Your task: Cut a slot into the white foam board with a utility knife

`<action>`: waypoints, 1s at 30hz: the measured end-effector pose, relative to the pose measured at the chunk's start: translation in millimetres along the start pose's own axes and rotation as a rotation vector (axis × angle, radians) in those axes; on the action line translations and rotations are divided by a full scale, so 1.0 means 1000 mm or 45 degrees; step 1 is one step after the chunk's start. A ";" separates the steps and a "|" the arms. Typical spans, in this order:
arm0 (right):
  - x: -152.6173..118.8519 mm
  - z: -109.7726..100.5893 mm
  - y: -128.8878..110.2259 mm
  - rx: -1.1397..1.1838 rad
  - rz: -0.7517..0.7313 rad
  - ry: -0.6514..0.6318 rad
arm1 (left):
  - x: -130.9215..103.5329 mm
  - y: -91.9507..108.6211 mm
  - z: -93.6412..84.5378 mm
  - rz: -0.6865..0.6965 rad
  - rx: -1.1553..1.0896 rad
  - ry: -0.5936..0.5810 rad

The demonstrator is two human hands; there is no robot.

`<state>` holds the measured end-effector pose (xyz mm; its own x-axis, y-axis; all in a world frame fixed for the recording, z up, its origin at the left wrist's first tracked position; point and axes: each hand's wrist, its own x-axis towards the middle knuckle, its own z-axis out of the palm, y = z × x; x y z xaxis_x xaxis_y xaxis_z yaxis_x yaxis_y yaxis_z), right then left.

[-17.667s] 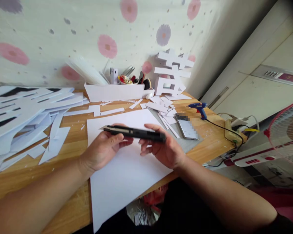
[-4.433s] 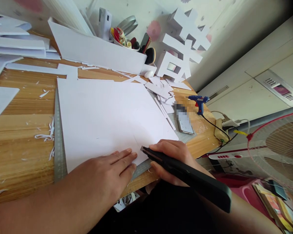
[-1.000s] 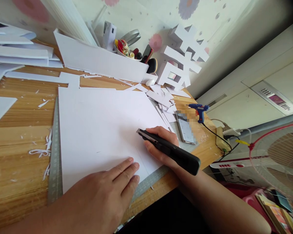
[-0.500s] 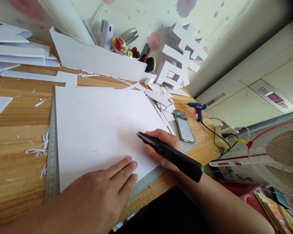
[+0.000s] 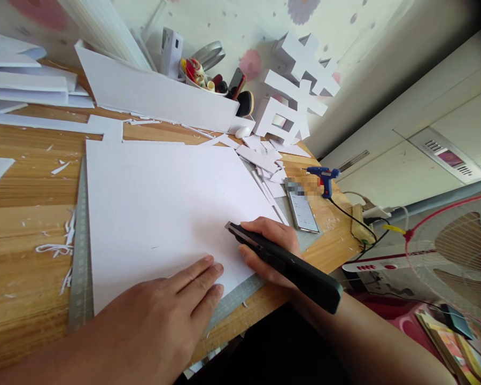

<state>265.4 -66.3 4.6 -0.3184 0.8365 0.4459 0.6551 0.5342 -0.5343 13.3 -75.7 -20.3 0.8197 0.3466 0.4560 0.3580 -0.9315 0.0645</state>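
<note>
A large white board [image 5: 156, 198] lies on a grey cutting mat [image 5: 80, 267], with a short dark mark and faint lines on its face. My left hand [image 5: 172, 307] rests flat on the board's near edge, fingers stretched out. My right hand [image 5: 270, 243] grips a black utility knife [image 5: 292, 267]. The knife's blade end points to the far left over the board, and its handle slants back over my right forearm. Whether the blade touches the board I cannot tell.
White offcuts [image 5: 260, 158] lie beyond the board, near a phone [image 5: 302, 206] and a blue glue gun [image 5: 324, 179]. A white organiser [image 5: 156, 91] and folded white letter shapes [image 5: 292, 96] stand at the back. A fan [image 5: 460, 256] is at the right.
The knife has shifted slightly right and toward me in my right hand, its handle end lower. My left hand stays on the board. The whole view has drifted a little left.
</note>
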 end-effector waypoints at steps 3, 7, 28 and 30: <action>-0.003 -0.001 0.000 -0.021 -0.027 -0.006 | 0.000 0.001 0.000 -0.022 -0.005 0.010; -0.004 -0.003 -0.001 -0.048 -0.057 -0.015 | 0.003 -0.003 -0.004 0.077 0.022 0.024; -0.015 -0.014 -0.006 -0.040 -0.109 -0.081 | -0.022 0.009 0.021 -0.165 -0.087 -0.063; -0.016 -0.016 -0.006 -0.024 -0.107 -0.107 | -0.020 0.008 0.020 -0.151 -0.080 -0.030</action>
<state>277.6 -85.0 12.4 -0.4284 0.7965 0.4267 0.6361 0.6012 -0.4836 8.8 -87.9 -46.9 0.7838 0.4564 0.4212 0.4248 -0.8887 0.1724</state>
